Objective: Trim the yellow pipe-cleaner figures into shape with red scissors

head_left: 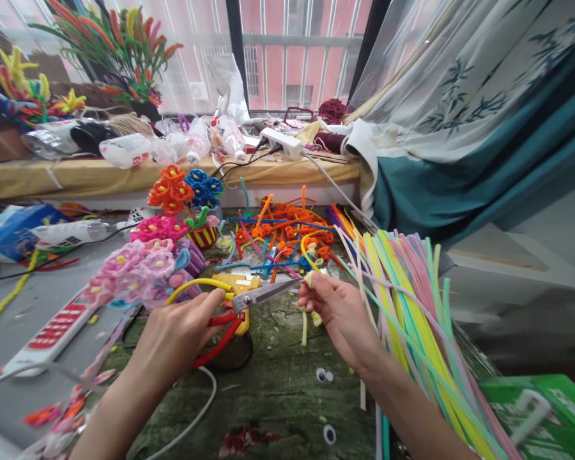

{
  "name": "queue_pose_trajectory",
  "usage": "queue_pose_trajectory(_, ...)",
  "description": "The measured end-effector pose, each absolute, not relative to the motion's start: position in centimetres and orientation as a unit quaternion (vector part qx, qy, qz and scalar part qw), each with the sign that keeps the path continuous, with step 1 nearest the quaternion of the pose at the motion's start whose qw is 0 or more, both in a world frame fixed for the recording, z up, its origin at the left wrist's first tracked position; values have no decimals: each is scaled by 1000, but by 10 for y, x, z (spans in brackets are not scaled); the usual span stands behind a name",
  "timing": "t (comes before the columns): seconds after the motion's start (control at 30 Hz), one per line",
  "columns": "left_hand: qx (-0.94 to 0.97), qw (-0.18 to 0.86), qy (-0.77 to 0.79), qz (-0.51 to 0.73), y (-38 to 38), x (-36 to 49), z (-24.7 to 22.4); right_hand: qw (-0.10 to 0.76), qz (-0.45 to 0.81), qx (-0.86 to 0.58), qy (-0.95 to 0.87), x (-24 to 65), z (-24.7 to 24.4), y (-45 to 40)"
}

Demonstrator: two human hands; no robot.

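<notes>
My left hand [184,332] is closed round the red and yellow handles of a pair of scissors [261,297]. The blades point right, and their tips reach the fingertips of my right hand [335,306]. Those fingers pinch a small pale yellow fuzzy piece [309,278]. Just below it, short pale yellow pieces [304,328] lie on the green table [278,383]. A yellow glue gun [242,285] rests behind the scissors. Beyond the hands is a pile of orange and blue pipe-cleaner pieces [287,220].
Long pastel pipe cleaners [412,306] lie at the right, beside a green box [541,409]. Fuzzy pink flowers [134,271] stand left of the glue gun. Googly eyes [329,434] and a white cable [206,409] are near the front. A ledge [172,174] holds bottles and a power strip [282,144].
</notes>
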State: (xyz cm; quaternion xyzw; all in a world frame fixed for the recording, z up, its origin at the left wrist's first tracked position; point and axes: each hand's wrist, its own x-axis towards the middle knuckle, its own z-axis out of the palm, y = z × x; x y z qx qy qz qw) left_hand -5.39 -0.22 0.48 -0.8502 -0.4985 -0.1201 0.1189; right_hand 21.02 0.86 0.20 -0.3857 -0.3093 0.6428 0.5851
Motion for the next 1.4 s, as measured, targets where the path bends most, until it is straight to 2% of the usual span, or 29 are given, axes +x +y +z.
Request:
queue_pose_trajectory(0.3, -840, 98, -516, -141, -3, -55, 5, 583, 652, -386, -294, 210, 2, 9)
queue_pose_trajectory(0.87, -822, 172, -536, -80, -4, -44, 16, 596, 634, -384, -308, 210, -1, 10)
queue_pose_trajectory(1.4, -757, 107, -644, 8, -7, -27, 34, 577, 647, -417, -273, 212, -4, 12)
